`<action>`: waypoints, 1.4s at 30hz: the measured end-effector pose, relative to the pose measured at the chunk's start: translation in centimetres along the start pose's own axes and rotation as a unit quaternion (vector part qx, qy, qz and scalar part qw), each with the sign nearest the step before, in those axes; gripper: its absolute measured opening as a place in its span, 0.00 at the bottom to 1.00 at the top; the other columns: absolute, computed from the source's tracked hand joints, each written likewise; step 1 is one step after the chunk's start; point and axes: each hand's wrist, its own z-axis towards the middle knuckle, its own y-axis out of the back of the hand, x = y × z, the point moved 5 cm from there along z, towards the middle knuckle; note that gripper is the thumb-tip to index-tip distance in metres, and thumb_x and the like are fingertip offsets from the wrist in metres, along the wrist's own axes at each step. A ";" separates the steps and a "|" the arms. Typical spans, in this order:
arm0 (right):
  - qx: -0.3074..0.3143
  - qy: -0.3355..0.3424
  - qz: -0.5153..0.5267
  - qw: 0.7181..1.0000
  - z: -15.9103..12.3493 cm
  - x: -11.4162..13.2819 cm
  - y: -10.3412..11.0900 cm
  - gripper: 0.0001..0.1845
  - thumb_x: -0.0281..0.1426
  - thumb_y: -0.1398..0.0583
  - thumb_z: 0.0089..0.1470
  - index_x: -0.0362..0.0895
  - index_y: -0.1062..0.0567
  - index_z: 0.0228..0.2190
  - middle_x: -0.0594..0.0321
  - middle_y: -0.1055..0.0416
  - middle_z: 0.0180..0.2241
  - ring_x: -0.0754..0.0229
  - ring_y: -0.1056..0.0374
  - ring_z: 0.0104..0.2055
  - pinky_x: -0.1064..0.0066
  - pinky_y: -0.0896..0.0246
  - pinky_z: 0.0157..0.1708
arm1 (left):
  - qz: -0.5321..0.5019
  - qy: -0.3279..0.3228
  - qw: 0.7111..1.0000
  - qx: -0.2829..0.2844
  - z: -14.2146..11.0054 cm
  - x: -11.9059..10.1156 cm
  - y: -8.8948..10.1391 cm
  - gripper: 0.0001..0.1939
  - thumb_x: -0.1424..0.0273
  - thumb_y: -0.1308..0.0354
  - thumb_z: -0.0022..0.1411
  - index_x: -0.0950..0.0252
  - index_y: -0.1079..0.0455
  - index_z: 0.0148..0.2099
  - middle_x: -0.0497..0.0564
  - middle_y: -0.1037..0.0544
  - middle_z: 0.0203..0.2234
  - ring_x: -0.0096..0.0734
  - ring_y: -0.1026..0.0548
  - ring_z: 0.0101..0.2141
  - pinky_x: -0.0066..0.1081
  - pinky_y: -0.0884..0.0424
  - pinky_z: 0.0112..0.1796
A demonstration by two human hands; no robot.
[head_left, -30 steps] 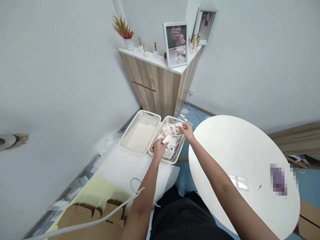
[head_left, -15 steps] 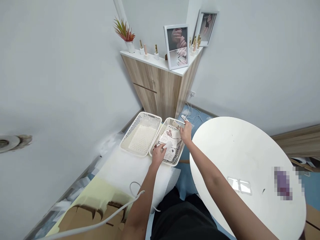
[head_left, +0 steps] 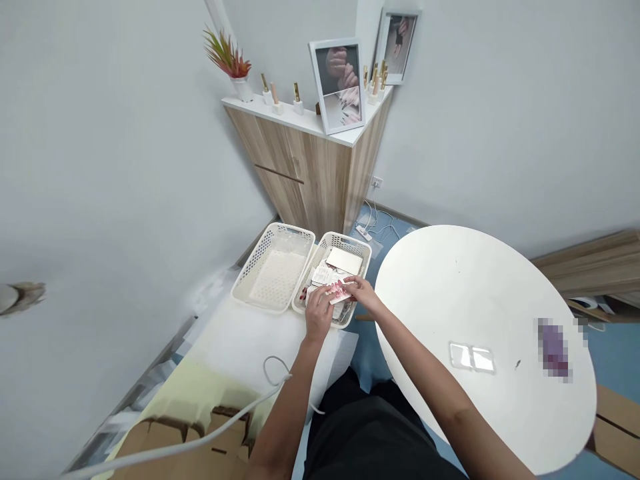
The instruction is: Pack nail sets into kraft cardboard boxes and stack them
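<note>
Two white perforated baskets stand side by side on a white padded surface. The left basket looks nearly bare. The right basket holds several small packets and cards. Over its near end, my left hand and my right hand both grip one small packet with pink and red nail tips. A pale card lies flat at the far end of the right basket.
A round white table is on the right. A wooden corner cabinet with framed pictures, small bottles and a potted plant stands behind. A white cable crosses cardboard at bottom left. Cords lie on the blue floor.
My right hand left the far end of the right basket, where a pale card now lies, and came back to meet my left hand on a nail-tip packet. The view shifted slightly.
</note>
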 end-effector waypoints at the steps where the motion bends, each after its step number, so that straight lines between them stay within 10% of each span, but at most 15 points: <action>1: -0.001 0.011 0.022 1.000 -0.4 -0.1 0.3 0.24 0.46 0.30 0.40 0.46 0.28 0.35 0.69 0.29 0.22 0.63 0.31 0.25 0.71 0.33 0.28 | 0.006 -0.003 1.000 0.008 -0.2 -0.5 -0.2 0.13 0.76 0.50 0.65 0.61 0.27 0.47 0.55 0.26 0.49 0.40 0.29 0.53 0.45 0.30 0.52; 9: 0.065 0.076 -0.026 0.995 -4.8 1.9 7.4 0.25 0.44 0.30 0.38 0.41 0.23 0.36 0.65 0.25 0.26 0.62 0.31 0.29 0.68 0.37 0.34 | -0.018 -0.040 0.978 0.202 -0.2 -5.9 -2.1 0.34 0.68 0.44 0.64 0.60 0.51 0.69 0.59 0.42 0.65 0.47 0.44 0.65 0.50 0.42 0.61; 15: 0.178 0.014 -0.105 0.978 -10.0 1.5 13.8 0.19 0.36 0.30 0.38 0.41 0.24 0.33 0.68 0.27 0.22 0.65 0.33 0.26 0.72 0.41 0.30 | -0.092 -0.109 0.918 0.371 -0.9 -11.9 -6.0 0.31 0.63 0.41 0.63 0.57 0.44 0.66 0.56 0.30 0.57 0.45 0.32 0.57 0.46 0.34 0.55; 24: 0.166 -0.016 -0.151 0.974 -17.9 -2.2 24.1 0.17 0.32 0.33 0.41 0.44 0.28 0.36 0.67 0.24 0.26 0.61 0.29 0.31 0.71 0.38 0.33 | -0.147 -0.108 0.860 0.476 -5.5 -21.3 -13.2 0.38 0.55 0.34 0.55 0.57 0.43 0.64 0.56 0.30 0.54 0.46 0.30 0.53 0.44 0.31 0.51; 27: 0.086 -0.003 -0.126 0.988 -19.9 -4.0 28.4 0.18 0.34 0.33 0.43 0.45 0.27 0.37 0.65 0.24 0.28 0.60 0.29 0.33 0.70 0.38 0.34 | -0.135 -0.109 0.875 0.452 -7.7 -23.0 -16.5 0.34 0.55 0.34 0.55 0.58 0.39 0.61 0.55 0.29 0.51 0.45 0.30 0.52 0.44 0.32 0.51; 33: -0.284 0.024 -0.108 0.952 -23.8 -10.3 38.9 0.11 0.38 0.39 0.47 0.46 0.28 0.32 0.64 0.28 0.30 0.59 0.32 0.35 0.67 0.39 0.37 | -0.016 -0.031 0.923 0.384 -13.0 -23.2 -24.6 0.32 0.59 0.31 0.52 0.58 0.34 0.57 0.56 0.33 0.53 0.47 0.31 0.51 0.46 0.33 0.51; 42: -0.301 -0.045 -0.138 0.943 -26.6 -18.2 43.7 0.10 0.37 0.42 0.48 0.47 0.28 0.34 0.63 0.28 0.33 0.58 0.32 0.36 0.66 0.36 0.39 | 0.105 -0.003 0.926 0.362 -15.9 -23.8 -31.4 0.34 0.60 0.33 0.53 0.59 0.36 0.61 0.62 0.37 0.59 0.56 0.38 0.57 0.53 0.40 0.55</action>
